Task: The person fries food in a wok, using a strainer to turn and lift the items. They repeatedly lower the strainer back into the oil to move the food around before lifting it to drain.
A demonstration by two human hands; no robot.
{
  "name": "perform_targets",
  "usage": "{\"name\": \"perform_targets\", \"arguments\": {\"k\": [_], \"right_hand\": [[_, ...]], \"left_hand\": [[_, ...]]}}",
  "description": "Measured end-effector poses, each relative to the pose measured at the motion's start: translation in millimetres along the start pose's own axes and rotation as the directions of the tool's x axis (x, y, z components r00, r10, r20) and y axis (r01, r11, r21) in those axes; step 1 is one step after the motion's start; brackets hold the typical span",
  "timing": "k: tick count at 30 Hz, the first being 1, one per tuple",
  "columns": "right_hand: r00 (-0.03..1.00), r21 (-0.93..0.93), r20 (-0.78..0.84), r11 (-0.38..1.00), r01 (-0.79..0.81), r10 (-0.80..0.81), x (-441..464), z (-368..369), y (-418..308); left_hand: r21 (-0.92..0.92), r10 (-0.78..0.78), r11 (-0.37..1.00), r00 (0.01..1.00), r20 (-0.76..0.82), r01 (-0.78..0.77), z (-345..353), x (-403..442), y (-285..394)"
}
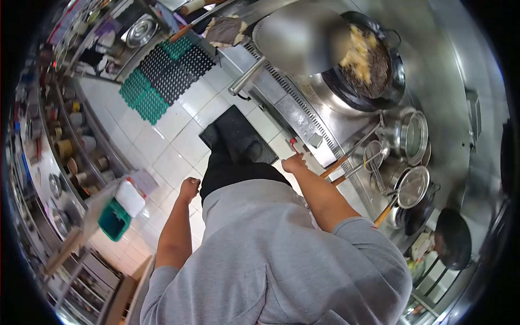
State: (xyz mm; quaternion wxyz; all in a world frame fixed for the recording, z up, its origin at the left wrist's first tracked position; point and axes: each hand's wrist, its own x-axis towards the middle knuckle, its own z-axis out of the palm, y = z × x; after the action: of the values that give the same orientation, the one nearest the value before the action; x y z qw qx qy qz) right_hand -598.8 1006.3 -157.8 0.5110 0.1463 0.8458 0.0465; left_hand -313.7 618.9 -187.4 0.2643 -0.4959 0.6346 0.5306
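My left hand [189,188] hangs over the tiled floor beside my dark trousers, its fingers curled in, with nothing visible in it. On the other side, my right hand [294,162] is at the stove's front edge, just below a red knob [293,144]. Its fingers are partly spread and nothing shows in them. Wooden handles [334,167] of strainers and ladles stick out close to that forearm. Further up, a large wok [398,81] holds dark, bubbling oil with yellow pieces [358,54] frying in it.
A blurred round metal shape [298,35] partly covers the wok's left side. Strainers [413,187] and pots [414,138] stand on the right. On the floor lie a black mat [238,135] and a green and black grid mat [168,76]. Shelves [62,130] and a green bin [115,219] are left.
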Motion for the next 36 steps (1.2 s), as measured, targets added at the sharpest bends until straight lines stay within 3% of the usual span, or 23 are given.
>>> {"name": "perform_targets", "arguments": {"k": [1,3,5,7,9,11,14,21,27,29,32,35,36], "right_hand": [[1.000,0.023,-0.025,1.000,0.003,-0.002,18,17,2],[0.999,-0.099,0.004,0.995,0.034,-0.034,114,78,18],[1.000,0.007,-0.025,1.000,0.001,-0.001,55,48,8],[0.997,0.011,-0.056,0.999,-0.050,0.051,-8,11,-3],[0.997,0.024,-0.078,1.000,0.014,-0.012,-4,14,1],[0.998,0.044,-0.043,0.998,0.055,-0.053,10,18,8],[0.998,0.053,-0.019,0.997,0.052,-0.052,3,9,8],[0.999,0.089,0.023,0.996,0.024,-0.026,8,9,11],[1.000,0.155,-0.018,0.988,0.012,-0.009,-2,6,14],[1.000,0.176,-0.001,0.984,0.017,-0.017,-6,2,16],[0.999,0.168,0.009,0.985,0.037,-0.039,-3,0,19],[0.997,0.122,0.026,0.991,0.062,-0.066,3,-1,20],[0.997,0.118,0.042,0.991,0.059,-0.064,6,0,21]], "left_hand": [[-0.030,-0.008,1.000,1.000,-0.004,0.008,8,-2,-6],[-0.026,0.088,0.996,0.995,-0.038,-0.089,23,-2,-19],[-0.106,0.118,0.987,0.992,-0.033,-0.121,36,20,-59],[-0.174,0.046,0.983,0.998,-0.041,-0.053,35,13,-57],[-0.180,0.010,0.984,1.000,-0.012,-0.012,24,-8,-36],[0.011,0.127,0.992,0.991,-0.044,-0.126,20,36,-85],[-0.025,0.004,1.000,1.000,0.023,-0.003,2,11,-39],[0.004,0.070,0.998,0.996,0.050,-0.070,-3,13,30],[0.192,0.216,0.955,0.974,0.062,-0.224,10,41,54],[0.219,0.206,0.951,0.976,0.066,-0.216,13,17,82],[0.289,0.271,0.917,0.961,0.053,-0.275,16,4,93],[0.308,0.313,0.900,0.949,0.034,-0.308,16,33,59],[0.264,0.245,0.932,0.969,0.046,-0.248,15,30,58]]}}
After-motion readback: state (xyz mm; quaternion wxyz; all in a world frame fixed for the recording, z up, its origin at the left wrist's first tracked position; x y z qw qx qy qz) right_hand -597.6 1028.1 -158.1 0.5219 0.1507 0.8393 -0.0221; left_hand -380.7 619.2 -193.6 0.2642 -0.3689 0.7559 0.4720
